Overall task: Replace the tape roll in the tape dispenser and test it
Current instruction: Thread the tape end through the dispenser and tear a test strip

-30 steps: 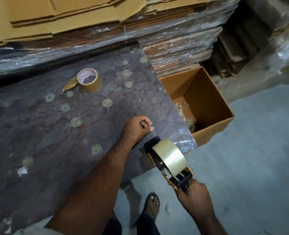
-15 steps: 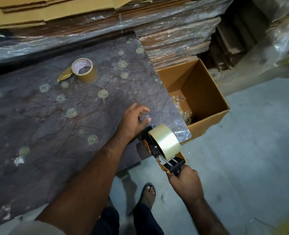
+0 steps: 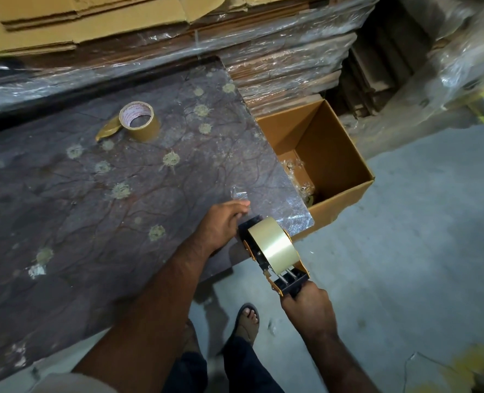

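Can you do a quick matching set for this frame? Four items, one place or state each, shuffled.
Items:
1. dispenser
2. spare roll
3. box
4. left hand

Places or states:
A. open, on the floor beside the table
B. lying on the table top, loose end trailing
C. held by its handle in the right hand, roll mounted
D. at the dispenser's front end, over the table edge

Pairs: 1-C, 2-B, 3-A, 4-D
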`<action>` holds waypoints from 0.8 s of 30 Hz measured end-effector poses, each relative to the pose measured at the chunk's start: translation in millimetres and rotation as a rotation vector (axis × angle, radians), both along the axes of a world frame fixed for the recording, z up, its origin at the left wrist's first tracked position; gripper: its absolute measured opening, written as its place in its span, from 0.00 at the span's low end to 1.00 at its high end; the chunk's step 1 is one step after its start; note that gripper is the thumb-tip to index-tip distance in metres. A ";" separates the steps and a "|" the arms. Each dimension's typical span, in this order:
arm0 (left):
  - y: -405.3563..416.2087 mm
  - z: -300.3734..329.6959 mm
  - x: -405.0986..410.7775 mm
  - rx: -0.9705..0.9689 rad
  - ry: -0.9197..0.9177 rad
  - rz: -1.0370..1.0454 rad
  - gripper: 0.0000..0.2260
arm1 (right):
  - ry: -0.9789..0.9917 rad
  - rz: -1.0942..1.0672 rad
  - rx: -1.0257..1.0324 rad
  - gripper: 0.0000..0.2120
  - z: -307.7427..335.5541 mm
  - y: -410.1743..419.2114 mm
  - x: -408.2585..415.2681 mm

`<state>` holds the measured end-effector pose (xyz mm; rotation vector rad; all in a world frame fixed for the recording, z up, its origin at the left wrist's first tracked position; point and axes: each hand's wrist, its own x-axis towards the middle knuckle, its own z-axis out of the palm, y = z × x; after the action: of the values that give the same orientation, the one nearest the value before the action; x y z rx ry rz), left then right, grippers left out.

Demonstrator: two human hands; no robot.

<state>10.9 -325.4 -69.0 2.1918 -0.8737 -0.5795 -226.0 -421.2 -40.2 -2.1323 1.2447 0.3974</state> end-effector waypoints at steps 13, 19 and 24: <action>4.8 3.9 -0.4 0.188 -0.046 -0.212 0.34 | 0.037 -0.135 -0.023 0.16 -0.9 16.6 3.6; 7.1 -3.4 5.4 0.152 -0.026 -0.234 0.31 | -0.126 -0.406 0.373 0.07 8.9 34.1 -3.9; 4.9 -6.2 7.5 0.173 -0.044 -0.202 0.30 | -0.178 -0.580 0.732 0.13 17.5 34.4 -6.2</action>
<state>18.4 -320.6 -75.2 2.2931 -1.1136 -0.7293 -232.2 -386.8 -22.7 -1.1138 1.2862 0.3257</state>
